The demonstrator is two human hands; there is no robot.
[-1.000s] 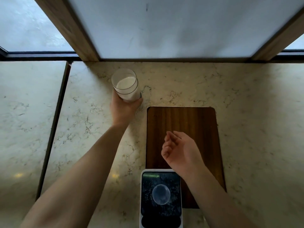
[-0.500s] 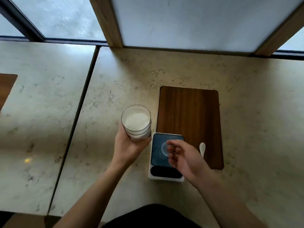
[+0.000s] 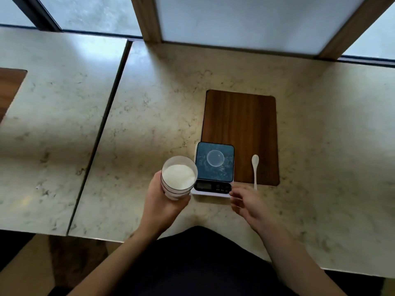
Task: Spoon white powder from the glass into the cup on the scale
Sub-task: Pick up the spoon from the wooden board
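Note:
My left hand (image 3: 164, 205) grips a clear glass (image 3: 178, 177) with white powder in it and holds it upright just left of the scale. The small kitchen scale (image 3: 214, 169) has a dark platform, and a small clear cup (image 3: 215, 158) stands at its centre. A white spoon (image 3: 254, 168) lies to the right of the scale on the wooden board (image 3: 241, 124), its handle reaching over the board's near edge. My right hand (image 3: 245, 202) hovers in front of the scale's right corner, fingers apart, holding nothing and close to the spoon's handle.
The marble counter (image 3: 149, 116) ends at a near edge close to my body. A dark seam (image 3: 106, 116) splits it from a second slab on the left, where another wooden board (image 3: 8, 90) shows at the frame's edge. Window frames rise behind.
My left hand has carried the glass from the far side of the counter to beside the scale. My right hand has come off the cup and drawn back toward the scale's near right corner.

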